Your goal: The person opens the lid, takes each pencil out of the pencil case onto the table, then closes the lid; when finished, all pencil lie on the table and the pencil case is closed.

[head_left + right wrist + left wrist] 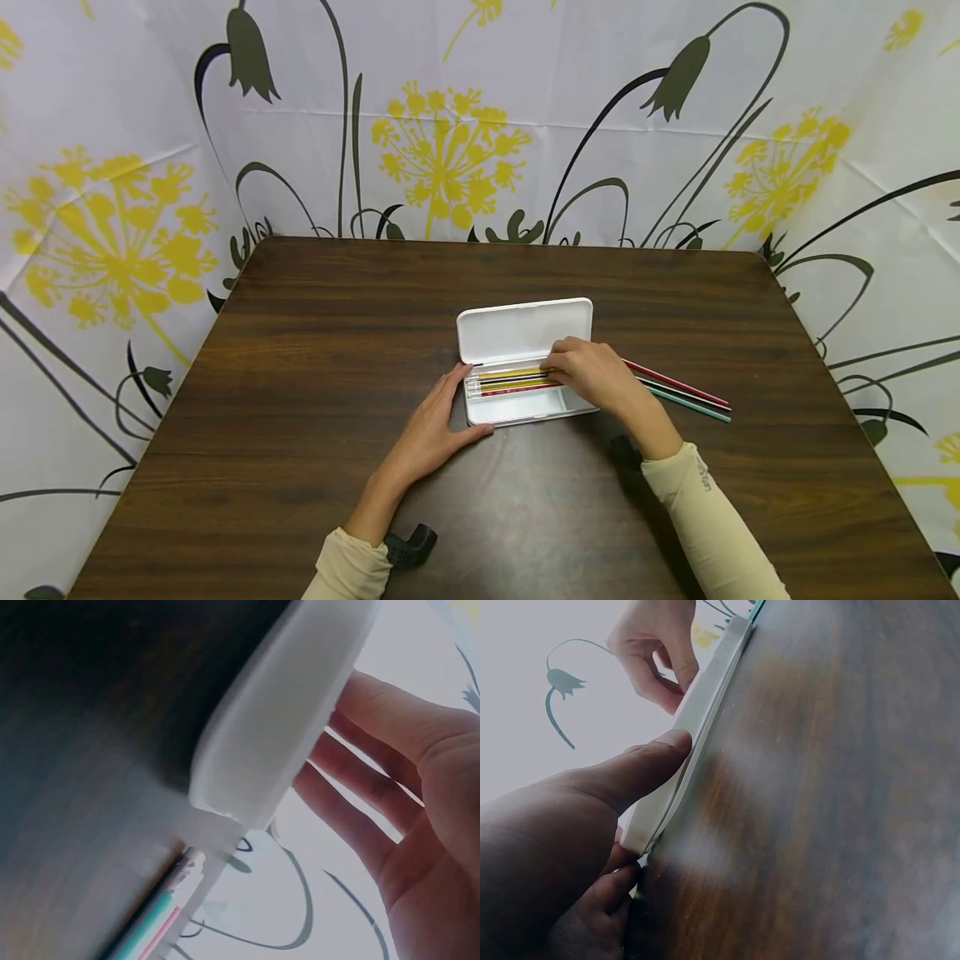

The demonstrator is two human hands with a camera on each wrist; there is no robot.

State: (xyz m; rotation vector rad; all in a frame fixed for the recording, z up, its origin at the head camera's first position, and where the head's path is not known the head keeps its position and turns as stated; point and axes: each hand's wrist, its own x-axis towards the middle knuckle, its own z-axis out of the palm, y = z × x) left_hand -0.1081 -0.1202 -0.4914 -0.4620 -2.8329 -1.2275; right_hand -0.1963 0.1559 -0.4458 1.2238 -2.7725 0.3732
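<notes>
An open white pencil case (523, 408), its lid (525, 331) raised at the back, lies on the table. Yellow, black and red pencils (513, 386) lie lengthwise in it, eraser ends to the left. My left hand (429, 433) holds the case's left end, thumb on the front wall and fingers around the end and back. Over the pencils, my right hand (596, 379) reaches into the case with bent fingers. Its fingertips are hidden behind the case wall (262, 727) in the right wrist view, so whether they pinch a pencil does not show.
Red, white and teal pencils (688, 398) lie on the table right of the case, partly behind my right hand. The dark wooden table (337, 333) ends at a flowered white curtain (315, 125) at the back and sides.
</notes>
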